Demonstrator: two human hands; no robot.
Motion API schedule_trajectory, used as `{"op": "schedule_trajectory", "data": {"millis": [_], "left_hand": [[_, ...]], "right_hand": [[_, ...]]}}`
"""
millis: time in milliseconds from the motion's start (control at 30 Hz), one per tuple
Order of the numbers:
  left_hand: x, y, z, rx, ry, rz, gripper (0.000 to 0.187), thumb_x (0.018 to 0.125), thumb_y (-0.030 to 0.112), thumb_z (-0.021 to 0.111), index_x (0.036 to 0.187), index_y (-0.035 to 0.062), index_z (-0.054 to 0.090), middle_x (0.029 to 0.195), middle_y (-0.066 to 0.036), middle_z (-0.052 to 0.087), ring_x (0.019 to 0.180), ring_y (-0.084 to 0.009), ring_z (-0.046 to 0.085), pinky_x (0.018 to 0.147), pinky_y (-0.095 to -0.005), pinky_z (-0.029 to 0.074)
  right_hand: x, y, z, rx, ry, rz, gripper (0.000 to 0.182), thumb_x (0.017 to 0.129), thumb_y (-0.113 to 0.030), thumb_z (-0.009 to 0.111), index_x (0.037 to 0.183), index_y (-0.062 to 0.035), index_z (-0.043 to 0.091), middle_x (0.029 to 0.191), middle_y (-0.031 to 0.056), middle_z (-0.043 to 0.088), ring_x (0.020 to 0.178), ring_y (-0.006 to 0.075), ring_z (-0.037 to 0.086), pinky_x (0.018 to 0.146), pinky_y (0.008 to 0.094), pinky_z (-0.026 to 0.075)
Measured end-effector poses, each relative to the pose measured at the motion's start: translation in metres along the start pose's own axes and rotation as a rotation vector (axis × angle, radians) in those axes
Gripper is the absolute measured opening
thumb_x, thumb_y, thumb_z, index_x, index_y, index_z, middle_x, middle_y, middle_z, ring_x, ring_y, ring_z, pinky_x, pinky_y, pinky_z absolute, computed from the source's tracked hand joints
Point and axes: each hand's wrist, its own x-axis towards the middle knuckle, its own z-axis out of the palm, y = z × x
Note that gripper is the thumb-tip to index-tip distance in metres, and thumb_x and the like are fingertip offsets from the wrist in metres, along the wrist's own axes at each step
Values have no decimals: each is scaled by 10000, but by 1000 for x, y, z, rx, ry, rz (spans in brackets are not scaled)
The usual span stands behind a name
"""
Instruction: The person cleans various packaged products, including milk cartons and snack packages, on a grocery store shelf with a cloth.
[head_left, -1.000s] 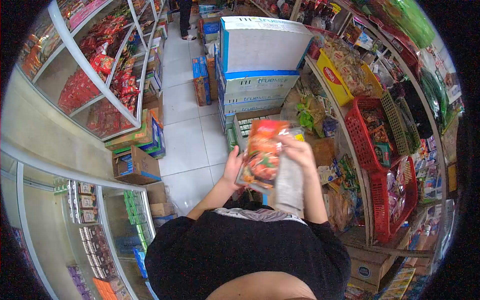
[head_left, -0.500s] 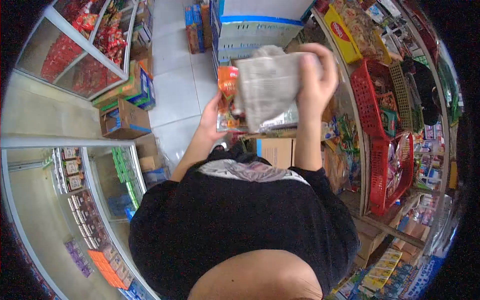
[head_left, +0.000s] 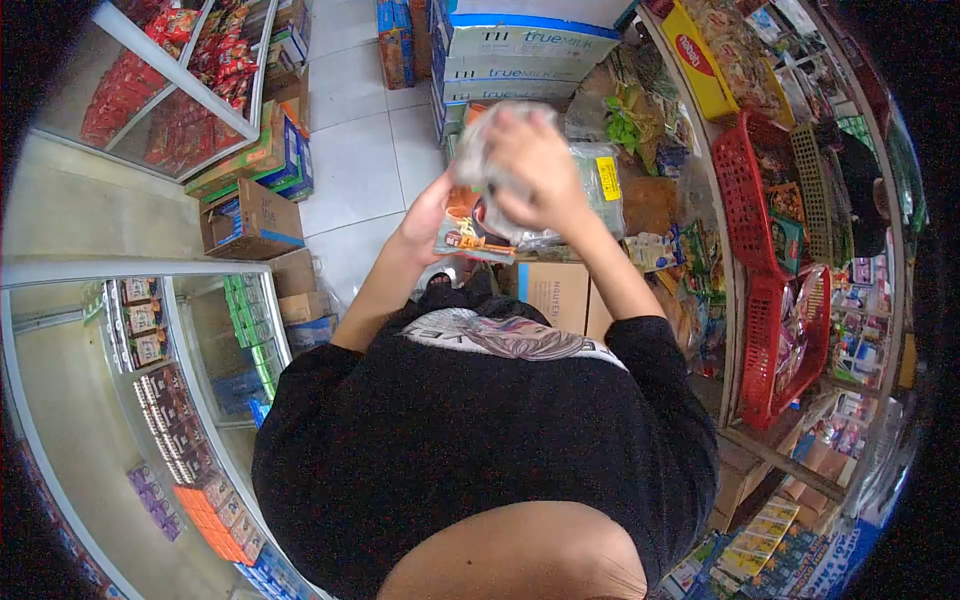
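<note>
My left hand (head_left: 427,222) grips the left edge of an orange-and-dark printed food packet (head_left: 466,238), held in front of my body. A light grey cloth (head_left: 478,152) lies across the upper part of the packet. My right hand (head_left: 540,172) is closed on the cloth and presses it against the packet, with some motion blur. Much of the packet's face is hidden under the cloth and hand. Just right of my right hand is a clear plastic-wrapped item with a yellow label (head_left: 608,178).
Stacked milk cartons (head_left: 530,42) stand ahead. To the right, red baskets (head_left: 762,355) of packets sit on a shelf. A brown cardboard box (head_left: 556,290) lies near my body. Glass cabinets (head_left: 140,268) and an open carton (head_left: 252,222) line the left, beside the tiled floor (head_left: 350,180).
The cloth was spread out and raised to the right of the packet; now it is bunched over the packet's upper part. My right hand has moved left and turned palm down.
</note>
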Motion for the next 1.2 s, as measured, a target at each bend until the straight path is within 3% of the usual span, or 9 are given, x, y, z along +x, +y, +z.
{"op": "schedule_trajectory", "data": {"millis": [100,233,433,500,533,667,833,1100,1200], "left_hand": [[0,-5,13,90,162,3,412,812,342,231,1091,57,332,1030,-108,439,889,-220,475,757,-365,392],[6,1,-16,-97,-30,116,437,794,386,254,1015,39,402,950,-114,486,837,-220,495,732,-357,404],[-1,-16,-18,-117,173,82,425,789,395,267,1015,64,407,924,-108,499,840,-200,494,719,-338,410],[1,-14,-14,7,-228,-90,434,790,402,264,1049,74,381,973,-91,473,855,-185,486,717,-324,408],[1,-23,10,348,240,25,455,785,419,269,1061,71,370,981,-79,463,849,-168,484,710,-299,409],[8,-15,5,406,490,103,498,777,448,254,1050,47,368,933,-92,486,839,-176,489,719,-306,405],[11,-1,-2,84,181,191,489,779,444,247,1030,51,394,916,-94,499,826,-193,496,730,-326,400],[8,-16,11,289,417,29,447,793,408,253,1043,61,383,939,-79,494,822,-182,505,718,-327,410],[15,-8,2,134,275,296,466,797,410,221,1042,41,365,935,-117,490,832,-215,501,728,-349,403]], "right_hand": [[10,14,0,213,293,366,339,542,-50,499,881,-42,504,973,102,488,965,262,428,822,353,322],[-3,-40,22,294,35,3,336,522,-80,576,848,-38,510,944,117,493,884,249,471,800,354,356],[-13,-26,14,89,50,58,301,520,-95,591,797,-28,493,972,125,479,912,241,461,807,349,350],[-7,-7,8,20,183,278,299,538,-78,564,819,-9,488,981,128,478,919,251,458,799,330,354],[-6,-5,9,18,185,283,299,538,-78,564,819,-9,488,981,128,478,919,251,458,799,330,354],[-10,-21,19,211,163,325,347,555,-73,550,885,3,472,986,137,468,934,255,444,808,334,343],[-34,-46,29,337,3,88,264,549,-37,555,793,-3,460,996,136,459,974,265,418,820,344,334],[-28,-6,27,256,415,577,253,599,-64,535,834,0,464,953,160,480,913,283,455,769,327,364],[-29,-26,33,337,377,554,237,607,-59,529,826,5,466,929,161,491,887,283,471,746,322,378]]}}
